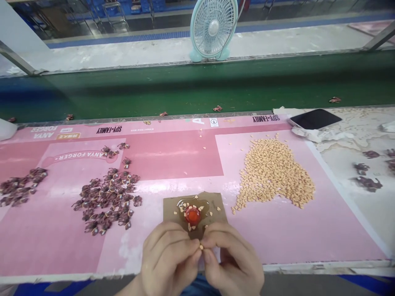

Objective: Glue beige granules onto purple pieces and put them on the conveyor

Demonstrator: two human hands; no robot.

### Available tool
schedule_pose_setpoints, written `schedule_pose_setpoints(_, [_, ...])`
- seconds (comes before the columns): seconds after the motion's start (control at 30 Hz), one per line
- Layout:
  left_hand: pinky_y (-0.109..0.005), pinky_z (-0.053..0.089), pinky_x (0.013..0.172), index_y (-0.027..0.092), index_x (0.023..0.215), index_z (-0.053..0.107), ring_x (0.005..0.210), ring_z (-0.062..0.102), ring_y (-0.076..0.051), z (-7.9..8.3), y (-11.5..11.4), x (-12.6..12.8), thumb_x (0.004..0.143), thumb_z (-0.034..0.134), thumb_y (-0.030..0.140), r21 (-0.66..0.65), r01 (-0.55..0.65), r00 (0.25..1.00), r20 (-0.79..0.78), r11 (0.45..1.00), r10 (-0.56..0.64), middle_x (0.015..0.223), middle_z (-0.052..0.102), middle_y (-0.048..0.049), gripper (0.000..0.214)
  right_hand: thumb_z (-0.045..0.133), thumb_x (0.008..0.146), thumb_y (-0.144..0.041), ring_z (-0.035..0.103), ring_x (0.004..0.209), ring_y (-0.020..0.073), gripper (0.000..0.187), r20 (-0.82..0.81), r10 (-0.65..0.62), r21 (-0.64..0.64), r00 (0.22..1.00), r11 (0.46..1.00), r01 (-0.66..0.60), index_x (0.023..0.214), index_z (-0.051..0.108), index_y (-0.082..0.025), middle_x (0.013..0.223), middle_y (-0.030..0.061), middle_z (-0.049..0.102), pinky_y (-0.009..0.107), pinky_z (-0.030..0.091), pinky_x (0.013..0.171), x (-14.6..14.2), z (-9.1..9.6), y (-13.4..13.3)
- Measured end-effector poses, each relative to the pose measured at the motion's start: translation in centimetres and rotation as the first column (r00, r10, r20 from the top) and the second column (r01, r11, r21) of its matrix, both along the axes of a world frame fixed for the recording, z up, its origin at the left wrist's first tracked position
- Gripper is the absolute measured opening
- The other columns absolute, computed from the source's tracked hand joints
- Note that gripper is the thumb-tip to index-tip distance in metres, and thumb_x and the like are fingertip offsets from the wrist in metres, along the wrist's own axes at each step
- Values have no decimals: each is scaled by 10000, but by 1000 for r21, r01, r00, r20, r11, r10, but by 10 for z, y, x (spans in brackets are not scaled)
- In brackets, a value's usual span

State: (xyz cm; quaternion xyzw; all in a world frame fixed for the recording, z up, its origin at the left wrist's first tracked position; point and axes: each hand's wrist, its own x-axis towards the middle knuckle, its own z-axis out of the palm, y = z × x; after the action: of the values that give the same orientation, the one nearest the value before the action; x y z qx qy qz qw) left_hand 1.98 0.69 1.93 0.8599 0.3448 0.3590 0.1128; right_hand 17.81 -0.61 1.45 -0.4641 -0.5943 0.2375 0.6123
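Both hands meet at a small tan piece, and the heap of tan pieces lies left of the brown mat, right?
Not quite: the head view shows the heap of tan pieces right of the brown mat. The left hand and right hand do meet at a small tan piece.

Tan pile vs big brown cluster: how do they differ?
Color: the tan pile is light and uniform; the brown cluster is dark with pale spots.
Pieces: the tan pile's are tiny; the brown cluster's are bigger and irregular.
Spread: the tan pile is densely heaped; the brown cluster is looser.
Both lie on the pink mat.
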Motion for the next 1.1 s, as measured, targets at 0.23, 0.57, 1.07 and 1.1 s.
schedule_pose_setpoints(0.23, [-363,565,725,201,934,665,809,692,-236,31,112,-19,1003,488,232,4,-127,916,-383,992,119,834,766,-53,192,637,846,-57,671,604,150,179,93,-77,-21,993,997,80,866,671,-231,696,15,689,237,577,532,36,-6,1])
schedule_pose_setpoints(0.57, [-459,492,1033,181,1040,730,1098,661,-306,-23,331,18,936,571,221,-217,-406,878,-363,888,313,1121,752,-126,194,662,867,-79,667,605,155,158,229,-181,-79,957,976,203,865,657,-237,697,18,672,228,550,517,68,-20,-19])
schedule_pose_setpoints(1.07, [-344,596,855,224,858,757,891,694,-208,13,233,-23,815,664,123,-216,-217,965,99,952,242,1026,705,-57,143,586,932,-83,688,623,99,154,506,71,-105,859,994,-20,907,657,-218,797,13,733,159,584,540,40,-21,9])
schedule_pose_setpoints(1.1, [-343,598,848,234,865,761,903,697,-212,18,213,-33,827,670,145,-211,-201,967,111,957,227,1007,711,-52,133,584,939,-84,694,645,99,149,523,78,-101,849,994,-29,919,654,-214,807,16,733,156,585,548,38,-21,10])
